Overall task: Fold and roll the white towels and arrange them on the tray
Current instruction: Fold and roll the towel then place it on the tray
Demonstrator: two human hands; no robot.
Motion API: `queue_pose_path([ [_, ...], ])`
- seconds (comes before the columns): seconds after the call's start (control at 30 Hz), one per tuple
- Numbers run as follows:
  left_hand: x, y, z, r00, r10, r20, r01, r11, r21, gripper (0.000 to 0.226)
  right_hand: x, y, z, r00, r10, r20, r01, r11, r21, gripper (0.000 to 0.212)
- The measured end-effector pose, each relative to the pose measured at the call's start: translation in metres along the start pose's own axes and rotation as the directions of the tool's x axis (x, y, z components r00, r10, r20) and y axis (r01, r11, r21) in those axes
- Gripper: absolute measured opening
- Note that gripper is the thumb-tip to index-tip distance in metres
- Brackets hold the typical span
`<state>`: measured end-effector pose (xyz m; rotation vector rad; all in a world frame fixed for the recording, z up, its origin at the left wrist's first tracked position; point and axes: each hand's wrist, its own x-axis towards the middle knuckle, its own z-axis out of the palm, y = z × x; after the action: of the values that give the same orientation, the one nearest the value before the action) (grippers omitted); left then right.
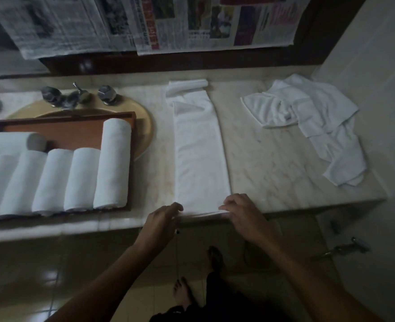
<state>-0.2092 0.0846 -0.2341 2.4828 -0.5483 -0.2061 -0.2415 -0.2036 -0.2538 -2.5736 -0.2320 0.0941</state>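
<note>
- Lengthwise on the marble counter (261, 163) lies the folded white towel (198, 147), its near end at the front edge.
- Left hand (161, 219) and right hand (240, 212) both pinch that near end with curled fingers.
- Rolled towels (112, 163) lie in the tray (71, 132) to the left; loose towels (308, 117) are heaped at the far right.

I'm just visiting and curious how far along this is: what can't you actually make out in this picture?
rolled towels: the head view's left edge cuts the row on the tray; full count unknown.
folded towel: near end covered by the left hand and right hand.
loose towel pile: layers overlap; number unclear.
newspapers: print too blurred to read.
</note>
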Motion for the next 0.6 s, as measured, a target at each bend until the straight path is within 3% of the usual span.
queue_pose_path([
  [0.17,0.014,0.006,-0.008,0.976,-0.212,0.041,0.216,0.965,-0.150,0.007,0.001,-0.003,-0.010,0.982,0.153,0.111,-0.161,0.985,0.060,0.029],
  [0.3,0.022,0.010,-0.009,0.954,-0.294,0.050,0.299,0.936,-0.187,0.007,0.006,-0.008,-0.020,0.939,0.329,0.097,-0.342,0.918,0.201,0.018],
  [0.37,0.026,0.011,-0.009,0.945,-0.320,0.061,0.326,0.927,-0.185,0.010,0.008,-0.008,-0.021,0.923,0.373,0.091,-0.384,0.903,0.192,0.015],
  [0.5,0.034,0.011,-0.004,0.934,-0.349,0.076,0.357,0.924,-0.134,0.012,0.010,-0.009,-0.018,0.934,0.348,0.084,-0.357,0.924,0.137,0.012],
  [0.6,0.035,0.011,0.001,0.954,-0.298,0.019,0.299,0.953,-0.058,0.011,0.011,-0.010,-0.013,0.978,0.210,0.017,-0.210,0.975,0.077,0.012],
])
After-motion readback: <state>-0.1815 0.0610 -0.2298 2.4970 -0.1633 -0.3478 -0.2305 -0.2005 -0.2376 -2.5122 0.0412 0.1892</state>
